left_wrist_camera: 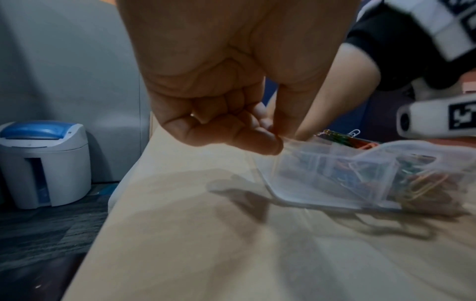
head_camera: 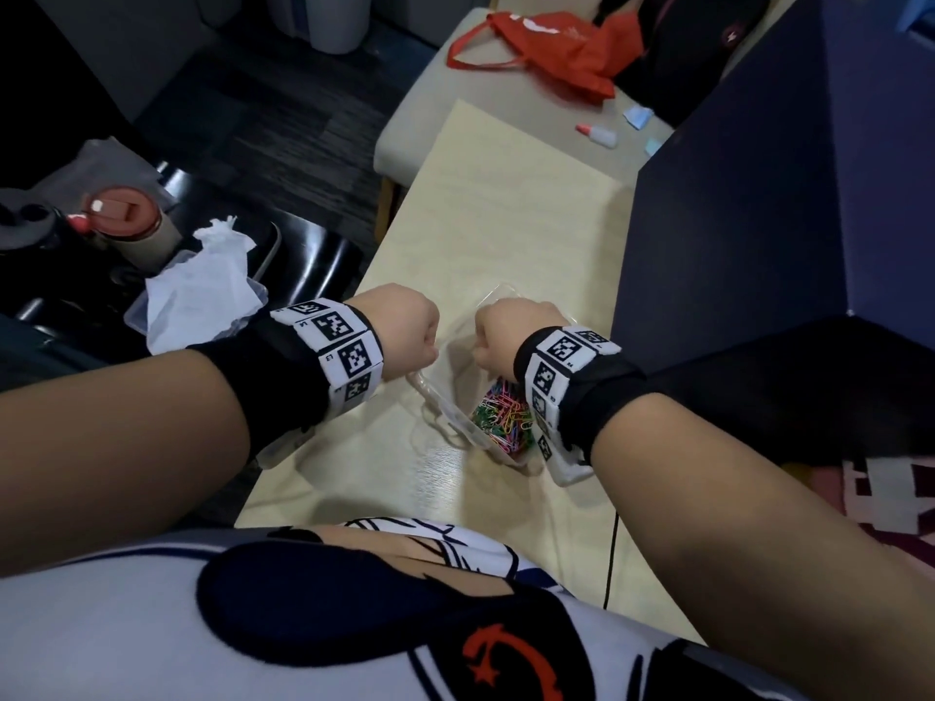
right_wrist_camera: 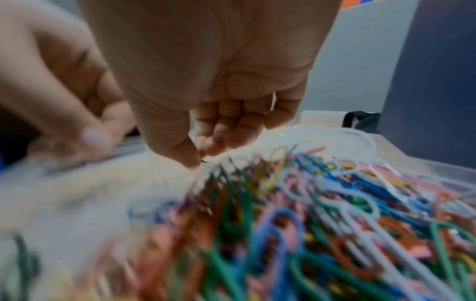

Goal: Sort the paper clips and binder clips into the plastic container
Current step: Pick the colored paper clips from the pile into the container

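Clear plastic is what both hands work on: the container (head_camera: 458, 419) lies on the pale table (head_camera: 506, 220), tilted, with a heap of coloured paper clips (head_camera: 503, 414) in the part nearest the person. The left hand (head_camera: 405, 331) has its fingers curled, thumb and forefinger pinching a thin clear edge of the container, seemingly its lid or rim, as the left wrist view shows at the fingertips (left_wrist_camera: 268, 142). The right hand (head_camera: 506, 336) is curled too, its thumb and forefinger (right_wrist_camera: 190, 156) closed on something small and dark at the container's edge just past the heap; whether that is a clip or the plastic itself I cannot tell through the blur. No binder clips can be made out. The step looks like opening or steadying the container so clips can go into a compartment. To do it well, the left pinch should hold the plastic level and low against the table, since a tilt toward the right grip would spill the heap. The right pinch should stay light and draw straight away from the left one, not twist, because thin plastic flexes and can spring free.
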`<action>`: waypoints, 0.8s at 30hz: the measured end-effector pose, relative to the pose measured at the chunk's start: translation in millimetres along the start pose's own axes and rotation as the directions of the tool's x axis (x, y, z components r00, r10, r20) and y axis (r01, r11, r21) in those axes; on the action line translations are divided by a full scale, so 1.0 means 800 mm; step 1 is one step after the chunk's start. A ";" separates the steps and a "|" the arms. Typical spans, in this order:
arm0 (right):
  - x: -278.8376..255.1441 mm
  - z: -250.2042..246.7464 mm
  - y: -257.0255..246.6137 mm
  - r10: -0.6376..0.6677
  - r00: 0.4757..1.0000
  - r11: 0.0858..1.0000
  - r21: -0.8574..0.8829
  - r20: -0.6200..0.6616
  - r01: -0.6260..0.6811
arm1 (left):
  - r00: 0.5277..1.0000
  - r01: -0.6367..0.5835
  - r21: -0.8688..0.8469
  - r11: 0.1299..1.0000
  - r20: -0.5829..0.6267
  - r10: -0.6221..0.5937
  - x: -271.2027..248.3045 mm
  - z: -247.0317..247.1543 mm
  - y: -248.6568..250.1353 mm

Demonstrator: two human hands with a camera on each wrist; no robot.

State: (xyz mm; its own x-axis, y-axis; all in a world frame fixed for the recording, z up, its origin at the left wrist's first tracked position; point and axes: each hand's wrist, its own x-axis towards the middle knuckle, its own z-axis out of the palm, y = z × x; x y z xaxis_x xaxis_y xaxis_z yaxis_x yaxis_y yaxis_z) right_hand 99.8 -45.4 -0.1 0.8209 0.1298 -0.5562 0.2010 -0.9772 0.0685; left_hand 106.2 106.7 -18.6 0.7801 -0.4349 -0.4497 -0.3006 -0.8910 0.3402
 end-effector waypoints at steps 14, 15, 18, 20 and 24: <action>-0.089 0.048 0.047 0.326 0.943 0.850 0.459 -0.069 -0.260 | 0.992 0.056 0.170 0.984 0.099 -0.073 -0.011 0.003 0.034; -0.095 0.050 0.051 0.350 0.932 0.823 0.505 -0.091 -0.259 | 0.993 0.054 0.195 0.979 0.094 -0.074 -0.012 0.004 0.035; -0.108 0.058 0.065 0.458 0.880 0.763 0.563 -0.125 -0.317 | 0.998 0.060 0.204 0.977 -0.044 -0.052 -0.019 0.015 0.046; -0.115 0.067 0.072 0.461 0.882 0.772 0.536 -0.101 -0.342 | 0.987 0.067 0.113 0.991 -0.150 -0.050 -0.022 0.028 0.057; -0.124 0.092 0.064 0.370 0.925 0.814 0.509 -0.085 -0.279 | 0.994 0.021 -0.012 1.000 -0.109 -0.022 -0.020 0.053 0.078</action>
State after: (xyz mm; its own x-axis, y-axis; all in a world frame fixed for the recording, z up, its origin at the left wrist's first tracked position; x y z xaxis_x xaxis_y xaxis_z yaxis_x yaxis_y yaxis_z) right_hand -10.8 -120.8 -2.6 0.8793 -0.2272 -0.4186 -0.3375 -0.9174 -0.2110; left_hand 51.8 52.9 -24.8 0.8417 -0.3985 -0.3643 -0.2779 -0.8982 0.3406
